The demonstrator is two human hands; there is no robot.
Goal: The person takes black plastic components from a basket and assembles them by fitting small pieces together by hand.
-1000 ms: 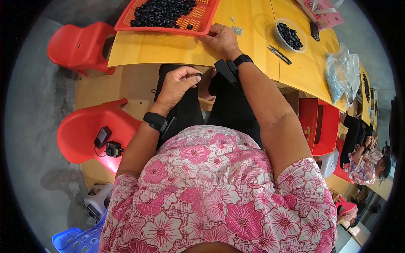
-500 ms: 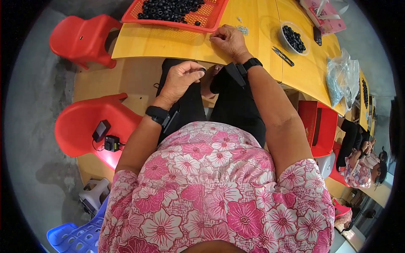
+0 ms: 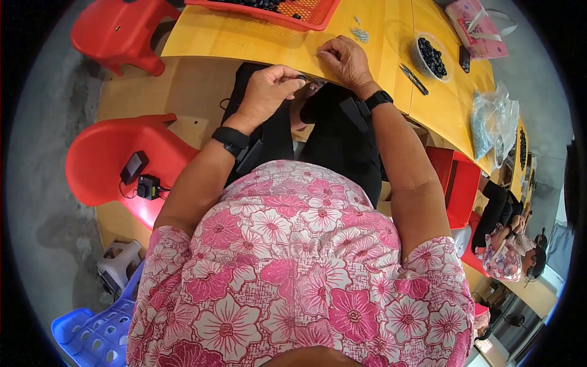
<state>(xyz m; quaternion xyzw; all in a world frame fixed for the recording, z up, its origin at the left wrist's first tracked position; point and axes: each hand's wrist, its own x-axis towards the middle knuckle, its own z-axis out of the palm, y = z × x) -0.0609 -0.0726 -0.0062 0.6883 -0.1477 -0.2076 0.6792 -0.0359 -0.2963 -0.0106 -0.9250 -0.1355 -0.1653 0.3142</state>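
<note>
My left hand is closed just off the table's front edge, above my lap. Between its thumb and forefinger it pinches a small black round part. At the front edge of the yellow table rests my right hand, its fingers curled together at the tips. Whatever it may hold is hidden. Beyond those fingers lies a small pile of tiny silvery pieces. A red perforated basket with many similar black parts stands at the far left of the table.
To the right are a clear bowl of black parts, black thread snips, a phone, a pink bag and a plastic bag. Red chairs stand left; a red box is right. Another person sits far right.
The view has shifted, so the table and basket sit higher in it. My right hand has drawn back slightly from the silvery pile. My left hand keeps its pinch on the black part.
</note>
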